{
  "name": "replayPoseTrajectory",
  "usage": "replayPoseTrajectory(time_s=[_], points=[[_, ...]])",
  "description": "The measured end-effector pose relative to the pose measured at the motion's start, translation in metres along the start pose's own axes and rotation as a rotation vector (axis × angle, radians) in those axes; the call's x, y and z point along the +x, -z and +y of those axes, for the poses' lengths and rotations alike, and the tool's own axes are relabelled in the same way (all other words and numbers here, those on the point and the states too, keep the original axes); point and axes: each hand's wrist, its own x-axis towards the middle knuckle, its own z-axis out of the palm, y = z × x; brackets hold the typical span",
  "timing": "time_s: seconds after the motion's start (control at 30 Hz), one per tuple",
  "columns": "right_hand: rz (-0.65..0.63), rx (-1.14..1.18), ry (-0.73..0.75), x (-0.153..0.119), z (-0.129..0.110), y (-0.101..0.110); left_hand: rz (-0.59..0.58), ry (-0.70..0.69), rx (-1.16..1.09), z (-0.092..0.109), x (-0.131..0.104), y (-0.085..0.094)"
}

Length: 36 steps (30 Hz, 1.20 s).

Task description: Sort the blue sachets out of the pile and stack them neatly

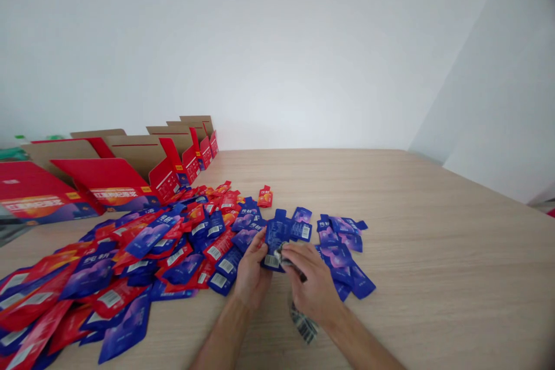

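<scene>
A blue pouch, back side with a white barcode label up, is gripped along its left edge by my left hand. My right hand is closed round a crumpled, dark patterned cloth; part of it touches the pouch's lower right, and its loose end hangs below the hand. Just behind the held pouch lie two blue pouches. Right of my right hand is a small group of blue pouches. A large mixed heap of red and blue pouches spreads left of my left hand.
Open red cartons with brown inner flaps stand in a row along the back left of the wooden table. One red pouch lies apart near the middle. A white wall rises behind the table.
</scene>
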Motion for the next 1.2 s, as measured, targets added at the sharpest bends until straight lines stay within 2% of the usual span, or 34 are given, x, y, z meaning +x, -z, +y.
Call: replayPoseTrajectory(time_s=[0.1,0.17,0.3,0.47,0.67,0.73,0.87,0.93,1.0,1.13,1.2], points=[[0.196,-0.020,-0.117,0.003,0.010,0.008,-0.016,-0.065,0.049,0.000,-0.001,-0.001],[0.204,-0.006,-0.140,0.004,0.013,0.009,-0.040,-0.073,0.055,-0.001,-0.003,-0.003],[0.064,0.025,-0.040,0.003,0.006,0.002,-0.095,0.022,0.025,-0.005,-0.006,-0.009],[-0.014,-0.012,0.031,0.000,-0.003,-0.004,-0.036,0.167,-0.172,-0.008,-0.012,-0.018],[-0.182,0.003,0.124,-0.001,-0.012,-0.003,-0.050,0.195,-0.135,-0.002,-0.013,-0.018],[-0.140,-0.036,0.113,0.001,-0.006,-0.002,-0.041,0.217,-0.136,-0.002,-0.013,-0.017],[0.129,-0.161,-0.005,0.006,0.016,0.002,-0.087,0.225,-0.156,-0.007,-0.016,-0.021],[0.181,-0.173,-0.016,0.006,0.020,0.003,-0.124,0.225,-0.157,-0.010,-0.018,-0.024],[0.120,-0.149,0.021,0.004,0.015,0.003,-0.110,0.235,-0.157,-0.011,-0.018,-0.023],[-0.187,-0.023,0.115,0.000,-0.012,-0.001,-0.054,0.245,-0.071,-0.006,-0.015,-0.018],[-0.267,0.033,0.124,0.000,-0.020,0.000,0.004,0.109,0.080,0.001,-0.010,-0.014]])
